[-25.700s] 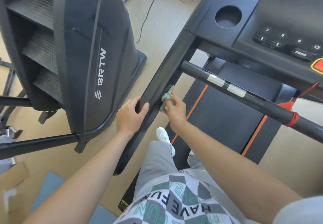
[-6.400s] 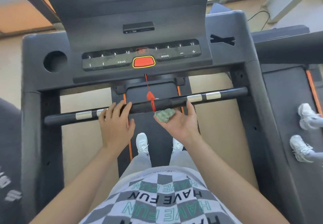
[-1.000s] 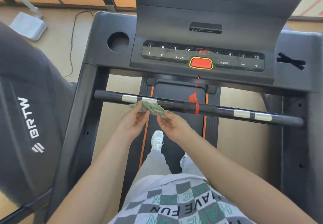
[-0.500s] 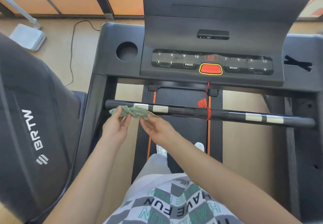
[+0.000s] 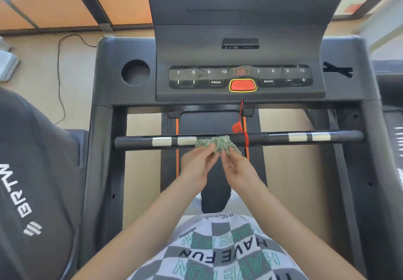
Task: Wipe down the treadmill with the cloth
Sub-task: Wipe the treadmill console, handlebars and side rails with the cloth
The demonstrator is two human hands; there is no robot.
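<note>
- Treadmill [image 5: 104, 72]: matte dark-grey plastic housing with rounded corners. Its handlebar [image 5: 135, 144] is a round black tube spanning the two uprights.
- Cloth [image 5: 214, 143]: pale green, crumpled, nubbly surface. It is bunched on the handlebar near mid-span and hangs over the near side.
- Left hand [image 5: 197, 166]: just below the handlebar, fingertips pinching the cloth's lower left edge.
- Right hand [image 5: 238, 168]: also just below the handlebar, fingers curled onto the cloth's lower right edge and gripping it. The two hands nearly touch.
- Silver bands [image 5: 174, 141]: two smooth metallic sleeves on the handlebar just left of the cloth. A matching pair sits toward its right end.
- Red cord [image 5: 245, 139]: wound round the handlebar just right of the cloth. A thin red line rises from it to the console.
- Red button [image 5: 242, 85]: rounded, yellow-rimmed, beyond the handlebar's middle on a glossy key panel. PROG, MODE and INCLINE are legible; the red-lettered key above it is blurred.
- Cup well [image 5: 135, 72]: round recess beyond the handlebar's left end.
- Belt [image 5: 207, 124]: flat black with orange edge stripes, passing under the handlebar. Its near part is hidden by hands and shirt.
- Shirt [image 5: 218, 253]: grey-and-white checker print reading "HAVE FUN", nearer than the handlebar.
- Neighbouring machine [image 5: 32, 170]: left of the handlebar, dark shell with white "BRTW", cut off by the frame edge.
- Hidden: both thumbs, and the cloth's contact under the handlebar.
- Screen beyond the handlebar: top cut off, writing unreadable.
</note>
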